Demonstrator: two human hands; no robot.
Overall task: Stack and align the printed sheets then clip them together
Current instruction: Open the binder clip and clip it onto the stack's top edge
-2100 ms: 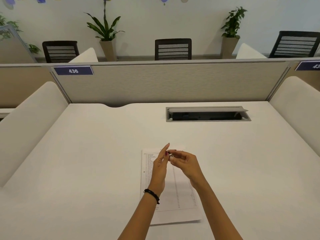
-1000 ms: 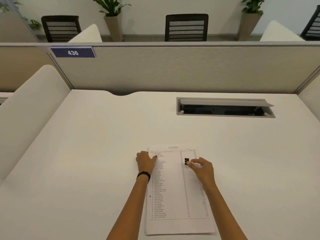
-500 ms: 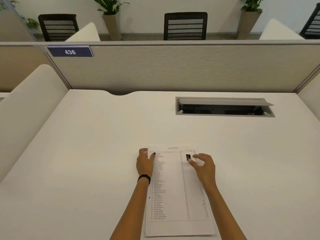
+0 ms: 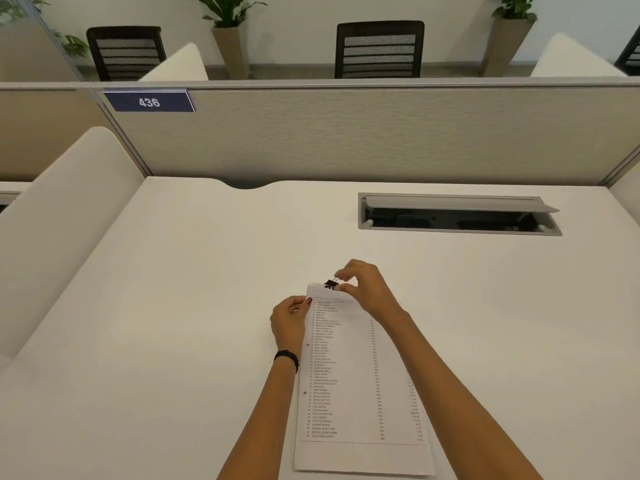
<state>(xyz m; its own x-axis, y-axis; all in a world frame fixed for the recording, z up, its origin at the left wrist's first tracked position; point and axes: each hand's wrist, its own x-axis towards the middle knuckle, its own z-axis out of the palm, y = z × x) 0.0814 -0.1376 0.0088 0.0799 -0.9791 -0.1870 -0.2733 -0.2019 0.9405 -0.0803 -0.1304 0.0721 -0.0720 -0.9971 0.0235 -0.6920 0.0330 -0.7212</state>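
The printed sheets lie on the white desk, well short of the open cable hatch. The left hand pinches their upper left edge. The right hand, which half a second ago rested on the page, now clamps the black binder clip at their top edge.

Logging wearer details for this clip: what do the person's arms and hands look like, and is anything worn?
Both forearms are bare, with no sleeves in view. The left hand has a thin black band at the wrist and dark red nail polish. The right hand shows no jewellery.
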